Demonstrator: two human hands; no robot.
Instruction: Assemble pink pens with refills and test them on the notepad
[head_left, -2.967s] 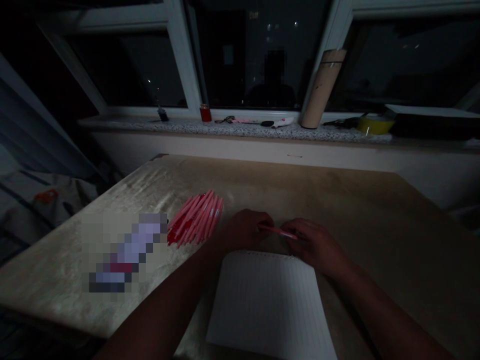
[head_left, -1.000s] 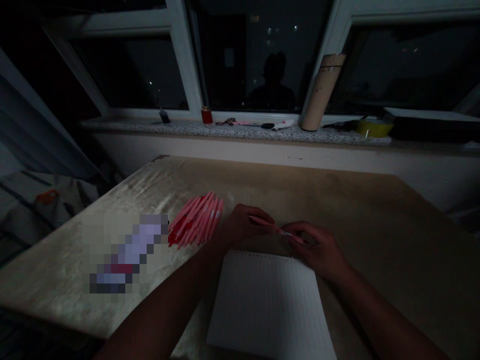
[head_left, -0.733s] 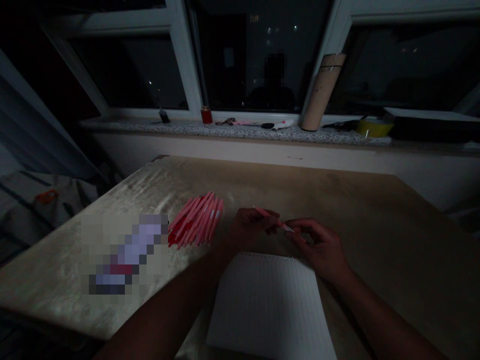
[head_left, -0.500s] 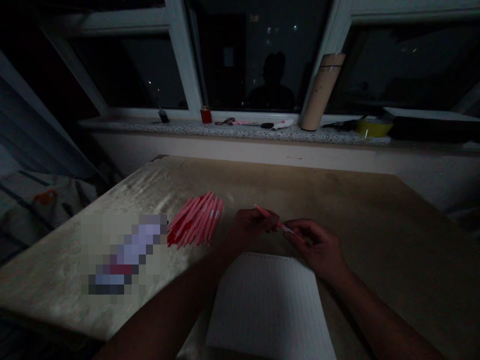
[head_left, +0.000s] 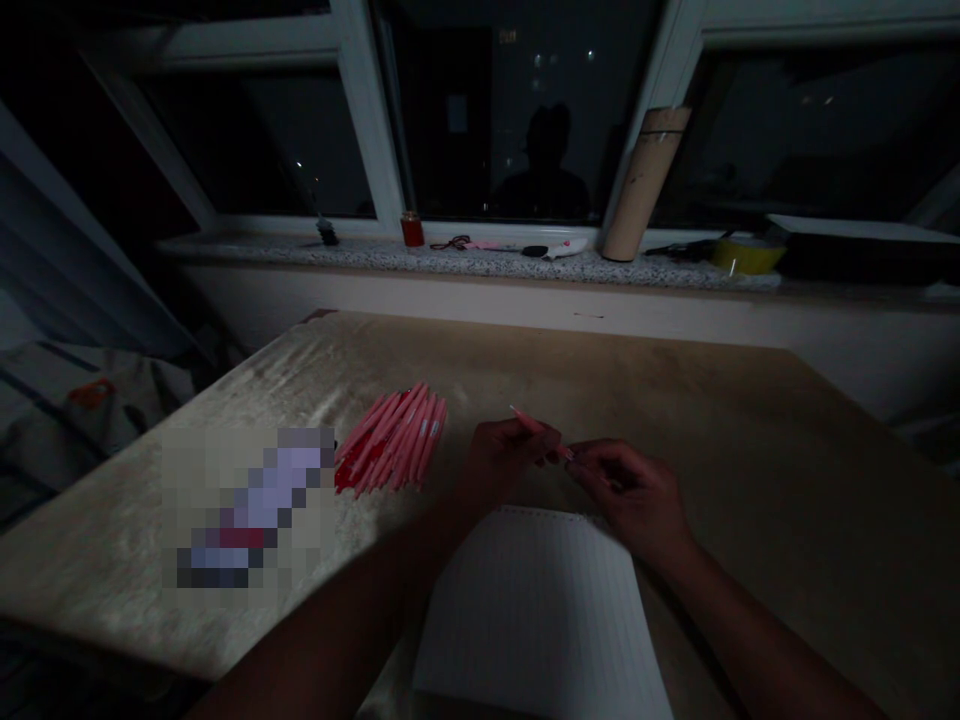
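Nearest is a pad of white lined paper (head_left: pixel 544 620), flat and matte, with a row of small perforations along its far edge and its far corners cut at a slant or rounded. Just beyond that edge, the left hand (head_left: pixel 506 455) has its grip closed around the barrel of a slim pink pen (head_left: pixel 531 423). The right hand (head_left: pixel 637 495) curls its fingers, and its grip pinches the pen's other end, which the fingertips mostly hide. The pen is held aslant above the table (head_left: pixel 600 370), its pale, tapered tip pointing away to the left; a whitish patch shows near the right fingertips.

Left of the hands, a pixelated oblong (head_left: pixel 270 500) lies slantwise, its nature impossible to tell. Near its upper end is a heap of pens (head_left: pixel 394 440), smooth pink sticks with glossy deep-red parts and some small white labels. The tabletop is tan, mottled and streaky on the left.

Farther off, a speckled stone-like sill (head_left: pixel 375 254) carries a small red jar (head_left: pixel 412 231), a tall tan cylinder (head_left: pixel 645 185) leaning slightly, and a yellow ring-shaped roll (head_left: pixel 750 255), before dark window panes (head_left: pixel 450 130).
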